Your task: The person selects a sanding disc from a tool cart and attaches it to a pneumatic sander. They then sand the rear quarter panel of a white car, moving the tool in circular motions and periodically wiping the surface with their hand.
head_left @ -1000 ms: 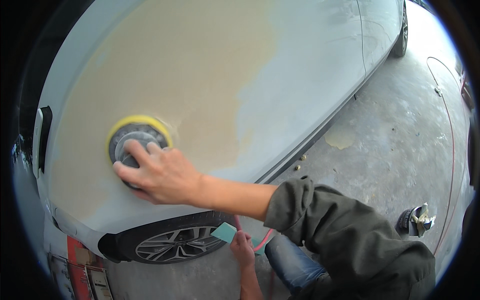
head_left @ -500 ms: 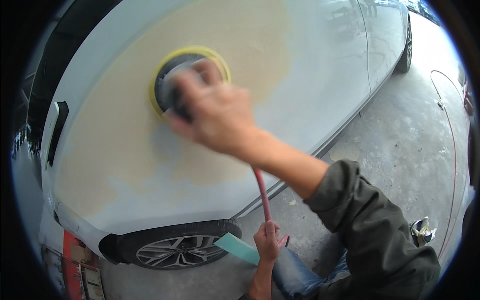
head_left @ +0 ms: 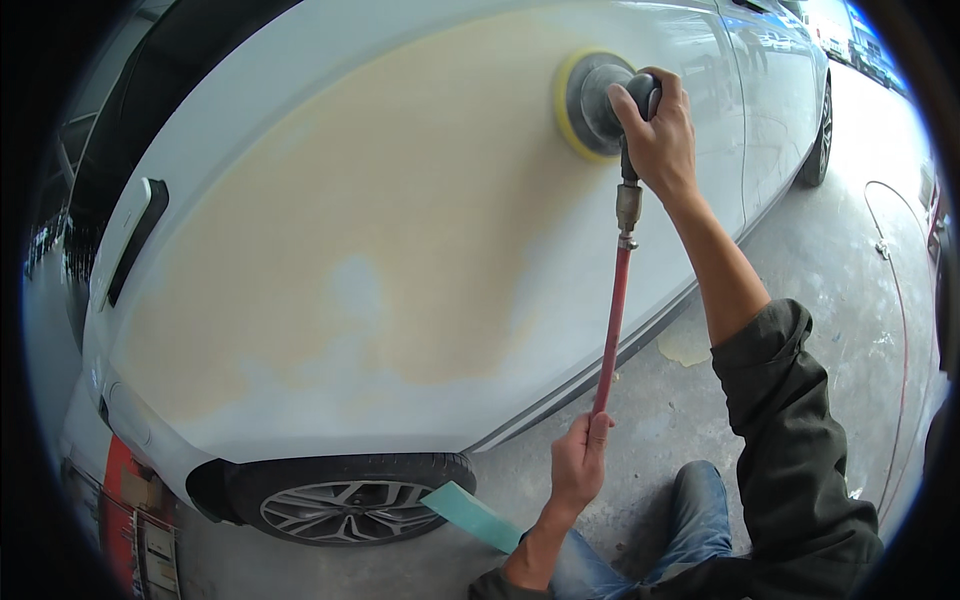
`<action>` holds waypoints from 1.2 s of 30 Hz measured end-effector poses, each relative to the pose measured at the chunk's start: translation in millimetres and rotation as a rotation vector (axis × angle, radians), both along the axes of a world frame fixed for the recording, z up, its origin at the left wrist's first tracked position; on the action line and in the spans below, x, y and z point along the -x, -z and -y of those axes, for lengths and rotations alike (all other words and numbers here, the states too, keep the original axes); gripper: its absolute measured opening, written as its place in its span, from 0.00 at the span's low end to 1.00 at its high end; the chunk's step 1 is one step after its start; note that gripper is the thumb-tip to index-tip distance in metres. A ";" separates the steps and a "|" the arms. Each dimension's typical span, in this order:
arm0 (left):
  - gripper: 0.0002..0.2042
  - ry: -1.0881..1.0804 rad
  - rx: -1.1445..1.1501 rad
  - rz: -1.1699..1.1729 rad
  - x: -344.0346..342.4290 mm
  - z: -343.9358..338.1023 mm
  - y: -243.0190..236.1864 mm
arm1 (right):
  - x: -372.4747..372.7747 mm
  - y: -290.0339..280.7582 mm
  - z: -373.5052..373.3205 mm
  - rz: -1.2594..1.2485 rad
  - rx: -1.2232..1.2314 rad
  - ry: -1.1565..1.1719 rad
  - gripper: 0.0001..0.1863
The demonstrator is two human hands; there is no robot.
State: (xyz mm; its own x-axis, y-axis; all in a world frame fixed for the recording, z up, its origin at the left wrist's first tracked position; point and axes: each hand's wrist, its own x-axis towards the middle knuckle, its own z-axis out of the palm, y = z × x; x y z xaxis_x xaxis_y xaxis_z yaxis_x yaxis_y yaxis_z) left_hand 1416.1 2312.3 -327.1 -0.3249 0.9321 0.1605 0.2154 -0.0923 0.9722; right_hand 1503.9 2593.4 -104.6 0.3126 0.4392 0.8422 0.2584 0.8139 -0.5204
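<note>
My right hand (head_left: 668, 145) is closed round the dark grip of a round air sander (head_left: 596, 100) with a yellow-edged pad. The sander sits at the upper right edge of a tan filler patch (head_left: 420, 170) on the white car's side (head_left: 680, 190), its pad facing the panel. A red air hose (head_left: 614, 320) runs down from the metal fitting (head_left: 628, 208) under the sander. My left hand (head_left: 580, 460) grips this hose lower down, above the floor. A teal flat strip (head_left: 470, 515) lies across the view between the car's wheel and my left forearm.
Below the panel is the car's wheel (head_left: 350, 510) with spoked rim. A door handle (head_left: 138, 240) juts out at left. On the concrete floor (head_left: 780, 270) to the right lies a thin hose (head_left: 900, 300). A red stand-like object (head_left: 122, 490) is at lower left.
My right hand has carried the sander right and slightly upward across the filler patch. My left hand has shifted right and a little up with the hose, which now hangs straighter.
</note>
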 end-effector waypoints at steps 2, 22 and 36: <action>0.18 -0.012 0.029 0.009 6.9 1.8 -4.4 | 14.5 -6.3 12.7 0.067 -0.034 -0.017 0.31; 0.19 0.024 -0.096 0.263 -19.2 -38.0 2.5 | 58.2 -69.2 74.0 0.335 -0.259 -0.179 0.27; 0.20 -0.420 -0.157 -0.348 76.1 34.4 -9.2 | 30.6 45.8 29.1 0.103 -0.132 -0.200 0.29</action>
State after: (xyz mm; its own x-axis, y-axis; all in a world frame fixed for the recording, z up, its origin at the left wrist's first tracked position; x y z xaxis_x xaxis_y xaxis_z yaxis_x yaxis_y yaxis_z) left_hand 1340.0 2277.8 -317.9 -0.5659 0.6903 0.4507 0.5699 -0.0675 0.8189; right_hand 1473.3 2564.2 -150.3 0.1407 0.3676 0.9193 0.1316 0.9134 -0.3853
